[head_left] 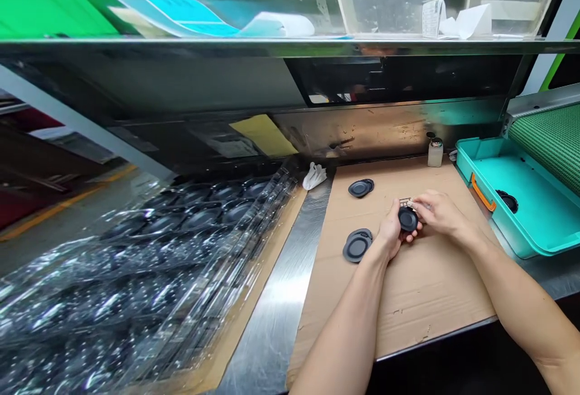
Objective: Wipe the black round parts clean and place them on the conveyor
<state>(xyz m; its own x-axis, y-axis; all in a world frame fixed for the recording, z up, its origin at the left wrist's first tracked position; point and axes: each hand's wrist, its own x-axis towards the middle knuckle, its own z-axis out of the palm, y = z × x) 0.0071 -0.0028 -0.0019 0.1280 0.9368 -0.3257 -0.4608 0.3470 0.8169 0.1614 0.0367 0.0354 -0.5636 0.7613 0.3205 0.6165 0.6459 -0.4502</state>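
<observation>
A round black plastic part point(408, 218) with a raised rim is held in my left hand point(390, 229), its fingers wrapped around the side and underneath. My right hand point(432, 211) is closed in a pinch at the part's upper right edge. A small pale bit shows at those fingertips, too small to name. On the cardboard sheet point(435, 280), left of my hands, lie two small groups of similar black round parts, one farther back point(360, 188) and one nearer point(357, 245), overlapping each other.
Clear plastic trays point(149, 274) of black parts fill the left side. A turquoise bin point(539, 220) with an orange latch stands right, holding a black part point(507, 201). A small bottle point(435, 152) and a crumpled white cloth point(314, 176) sit behind. A metal shelf edge point(290, 49) crosses above.
</observation>
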